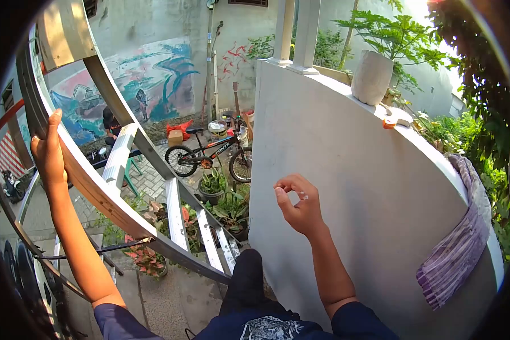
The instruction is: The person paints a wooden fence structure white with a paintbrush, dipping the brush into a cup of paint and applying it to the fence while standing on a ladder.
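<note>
Wall at back: mural in blue, teal and pink, red scrawl to its right. Cloth (459, 238): purple and white, striped, darker purple at the hem. Bicycle (207, 156): black frame, orange chainring. Shirt (360, 323): navy, white print at front. Bag (178, 129): red. Ladder (175, 215): silver-grey. Potted leaves (145, 255): pink and green.

We have the ladder (174, 212) on our left and the low wall (323, 141) on our right. Two posts (305, 37) rise from the wall's far end; a pot (372, 77) stands nearer on its top, and a cloth (456, 243) drapes over it nearer still. Beyond the ladder, potted plants (212, 182) sit before a bicycle (207, 163), with the back wall (170, 22) behind.
</note>
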Tool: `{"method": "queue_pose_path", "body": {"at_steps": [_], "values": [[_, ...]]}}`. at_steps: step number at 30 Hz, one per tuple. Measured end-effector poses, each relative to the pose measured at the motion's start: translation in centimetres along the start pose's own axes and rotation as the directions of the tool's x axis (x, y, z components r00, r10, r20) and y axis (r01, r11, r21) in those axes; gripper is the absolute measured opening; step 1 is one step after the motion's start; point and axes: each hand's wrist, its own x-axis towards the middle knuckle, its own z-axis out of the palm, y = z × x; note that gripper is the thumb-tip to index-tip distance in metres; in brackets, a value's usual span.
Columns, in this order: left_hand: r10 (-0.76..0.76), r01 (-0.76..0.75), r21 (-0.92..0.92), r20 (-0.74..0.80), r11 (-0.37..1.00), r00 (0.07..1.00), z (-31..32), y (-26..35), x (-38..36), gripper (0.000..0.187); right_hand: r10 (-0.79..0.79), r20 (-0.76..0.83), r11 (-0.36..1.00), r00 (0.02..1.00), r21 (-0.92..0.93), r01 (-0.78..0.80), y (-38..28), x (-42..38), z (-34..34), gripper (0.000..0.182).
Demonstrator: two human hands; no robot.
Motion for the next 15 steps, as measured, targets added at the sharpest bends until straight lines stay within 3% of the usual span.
{"method": "queue_pose_path", "body": {"at_steps": [2,4,9,12,13,15], "values": [[0.075,-0.075,0.024,-0.009,0.997,0.997,-0.3,-0.9,0.2,0.037,0.027,0.045,0.999,0.999,0.039,-0.029,1.8,2.3,2.4,0.009],[0.022,-0.021,-0.020,0.034,1.000,0.999,-1.3,-1.0,0.2,0.044,0.054,0.097,0.993,0.994,0.095,-0.064,4.2,4.7,5.1,0.011],[0.066,-0.062,0.147,-0.023,0.987,0.998,-2.6,-1.6,-0.2,0.054,0.262,0.209,0.926,0.942,0.220,-0.306,12.3,9.6,13.0,0.024],[0.172,-0.196,0.272,0.111,0.942,0.979,-5.3,-3.0,0.2,0.052,0.242,0.304,0.887,0.921,0.316,-0.338,15.4,14.2,20.4,0.035],[0.148,-0.141,0.297,0.001,0.944,0.989,-3.2,-1.1,-0.5,0.059,0.238,0.349,0.856,0.906,0.365,-0.365,16.0,15.8,23.1,0.040],[0.099,-0.009,0.368,-0.227,0.930,0.969,0.9,3.3,-2.6,0.075,0.129,0.388,0.905,0.913,0.331,-0.268,16.4,19.3,28.5,0.048]]}}
